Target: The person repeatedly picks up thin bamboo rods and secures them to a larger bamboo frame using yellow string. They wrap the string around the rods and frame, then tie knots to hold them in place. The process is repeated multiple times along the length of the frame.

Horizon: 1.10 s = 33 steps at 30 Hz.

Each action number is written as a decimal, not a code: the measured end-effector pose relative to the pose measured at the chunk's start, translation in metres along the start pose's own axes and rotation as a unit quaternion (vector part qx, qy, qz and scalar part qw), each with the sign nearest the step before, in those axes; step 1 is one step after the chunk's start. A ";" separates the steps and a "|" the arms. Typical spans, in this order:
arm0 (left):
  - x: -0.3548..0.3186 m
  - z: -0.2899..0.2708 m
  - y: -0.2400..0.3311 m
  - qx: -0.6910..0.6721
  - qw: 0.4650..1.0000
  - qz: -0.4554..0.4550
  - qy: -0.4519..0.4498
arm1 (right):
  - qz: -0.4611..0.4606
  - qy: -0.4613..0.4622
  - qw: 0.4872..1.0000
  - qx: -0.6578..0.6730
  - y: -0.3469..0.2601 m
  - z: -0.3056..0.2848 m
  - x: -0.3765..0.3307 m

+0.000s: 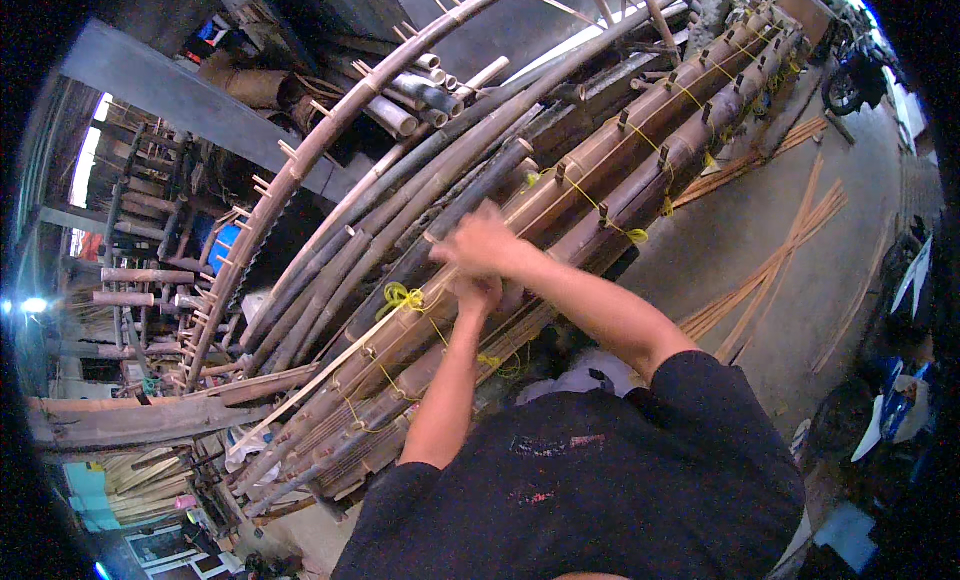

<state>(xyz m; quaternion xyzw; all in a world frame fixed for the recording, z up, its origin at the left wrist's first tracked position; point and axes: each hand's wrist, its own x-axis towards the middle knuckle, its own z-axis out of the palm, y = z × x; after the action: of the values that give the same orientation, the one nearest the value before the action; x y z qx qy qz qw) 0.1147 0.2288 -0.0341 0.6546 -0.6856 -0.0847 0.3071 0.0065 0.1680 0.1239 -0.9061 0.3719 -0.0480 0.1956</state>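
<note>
Bamboo [637,188], likely stiff, heavy and best held between its cord [402,298] ties, is stretching from eight to two o'clock under a curled left hand [478,293] and right hand [478,242], their hold unclear.

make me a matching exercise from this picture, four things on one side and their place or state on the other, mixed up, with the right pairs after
Things
1. thin tan bamboo strips
2. rounded bright blue object
3. thin bright yellow cord
4. long curved brown pole

Place or state
A. partly hidden, seen behind a row of short pale pegs
B. studded with those pegs
C. lying crossed on the smooth grey floor
D. looped across the large brown bamboo tubes

Right pairs: 1-C, 2-A, 3-D, 4-B
</note>
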 end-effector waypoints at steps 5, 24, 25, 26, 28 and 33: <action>0.024 -0.027 0.038 -0.059 0.971 -0.174 -0.155 | 0.009 -0.052 0.927 0.372 0.060 -0.005 0.014; 0.130 0.013 -0.021 0.089 0.988 -0.105 -0.075 | -0.111 0.107 0.964 0.216 0.030 0.112 -0.150; 0.127 0.004 -0.021 0.099 0.984 -0.105 -0.102 | -0.097 0.092 0.975 0.178 0.026 0.107 -0.151; 0.118 -0.011 -0.026 0.085 0.988 -0.092 -0.090 | -0.086 0.075 0.984 0.139 0.019 0.106 -0.151; 0.095 -0.047 -0.034 0.061 0.994 -0.056 -0.069 | -0.042 0.092 0.986 0.131 -0.006 0.117 -0.152; -0.006 -0.155 -0.043 0.079 0.977 -0.155 -0.120 | -0.001 0.018 0.857 0.514 -0.078 0.215 -0.144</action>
<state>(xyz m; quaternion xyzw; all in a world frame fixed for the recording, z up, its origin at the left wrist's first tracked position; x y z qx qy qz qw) 0.2331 0.2737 0.0658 0.7603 -0.6120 -0.1546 0.1534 0.0039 0.3867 -0.0351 -0.6761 0.2965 -0.2492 0.6268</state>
